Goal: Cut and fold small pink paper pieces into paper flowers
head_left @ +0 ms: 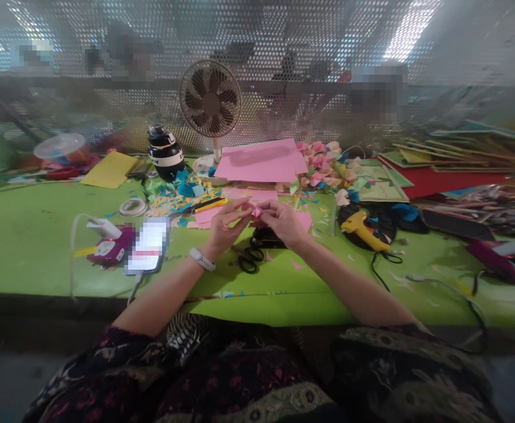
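My left hand [223, 225] and my right hand [282, 221] meet above the green table [28, 235], both pinched on a small folded pink paper piece [254, 211]. A white watch sits on my left wrist. Black scissors [249, 258] lie on the table just below my hands. A black object lies under my right hand. Loose pink paper squares [208, 215] lie just behind my left hand.
A phone [148, 245] and a pink power bank with white cable lie to the left. A yellow glue gun [363, 229] lies to the right. Behind are pink sheets [261, 160], paper flowers [323, 161], a small fan [210, 100], a black helmet-like item [165, 154], tape and paper scraps.
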`<state>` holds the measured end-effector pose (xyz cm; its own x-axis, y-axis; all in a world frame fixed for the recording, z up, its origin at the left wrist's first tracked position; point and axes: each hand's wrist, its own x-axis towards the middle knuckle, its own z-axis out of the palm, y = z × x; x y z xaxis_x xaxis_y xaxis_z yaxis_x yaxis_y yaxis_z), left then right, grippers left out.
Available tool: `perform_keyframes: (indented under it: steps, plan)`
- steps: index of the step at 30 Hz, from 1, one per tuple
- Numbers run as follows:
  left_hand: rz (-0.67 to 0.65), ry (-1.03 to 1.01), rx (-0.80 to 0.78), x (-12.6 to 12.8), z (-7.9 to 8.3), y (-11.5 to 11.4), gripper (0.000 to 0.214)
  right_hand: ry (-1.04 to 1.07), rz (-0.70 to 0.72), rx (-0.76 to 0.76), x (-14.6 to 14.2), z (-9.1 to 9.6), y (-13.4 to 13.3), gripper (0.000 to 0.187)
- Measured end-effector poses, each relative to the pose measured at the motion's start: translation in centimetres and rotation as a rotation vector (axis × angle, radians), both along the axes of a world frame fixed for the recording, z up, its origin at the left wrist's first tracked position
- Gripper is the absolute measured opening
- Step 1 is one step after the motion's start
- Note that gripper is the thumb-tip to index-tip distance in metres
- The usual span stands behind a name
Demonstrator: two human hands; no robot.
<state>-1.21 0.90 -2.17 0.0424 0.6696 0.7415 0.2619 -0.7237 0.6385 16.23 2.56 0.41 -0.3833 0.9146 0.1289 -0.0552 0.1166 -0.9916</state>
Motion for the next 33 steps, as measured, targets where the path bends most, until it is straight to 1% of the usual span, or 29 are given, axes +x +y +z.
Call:
perform_keyframes:
  steps: [3,7,9,11,14,17,21,24,29,31,33]
  plan:
    - [-0.02,-0.07,-0.061,-0.1,0.1,0.0,0.02,-0.006,0.0,0.035,0.0,0.2,-0.2,0.042]
    - [-0.08,-0.168,-0.15,-0.3,0.2,-0.2,0.029,-0.017,-0.057,0.058,0.0,0.5,-0.3,0.043]
    - [-0.073,-0.163,-0.129,-0.2,0.3,-0.3,0.033,-0.022,-0.082,0.075,0.0,0.5,-0.4,0.042]
    - [-0.012,-0.123,-0.061,-0.2,0.4,-0.3,0.034,-0.017,-0.095,0.102,-0.1,0.4,-0.4,0.042]
    - [0.106,-0.018,0.019,-0.1,0.6,-0.3,0.029,-0.005,-0.1,0.134,-0.2,0.2,-0.5,0.041]
    - [0.158,0.044,0.034,-0.3,0.5,-0.3,0.022,-0.011,-0.074,0.151,-0.3,0.0,-0.6,0.039]
    - [0.164,0.074,0.076,-0.5,0.0,0.1,0.015,-0.039,-0.032,0.158,-0.5,-0.3,-0.7,0.041]
    - [0.178,0.098,0.092,-0.7,-0.3,0.5,0.014,-0.041,0.0,0.182,-0.6,-0.7,-0.7,0.044]
    - [0.166,0.091,0.053,-0.8,-0.5,0.8,0.018,-0.09,-0.025,0.266,-0.5,-1.3,-0.7,0.042]
    - [0.152,0.062,0.031,-0.8,-0.5,0.8,0.02,-0.128,-0.048,0.306,-0.5,-1.2,-0.9,0.041]
    - [0.126,0.016,0.005,-0.8,-0.3,0.8,0.02,-0.161,-0.043,0.335,-0.5,-1.0,-1.2,0.044]
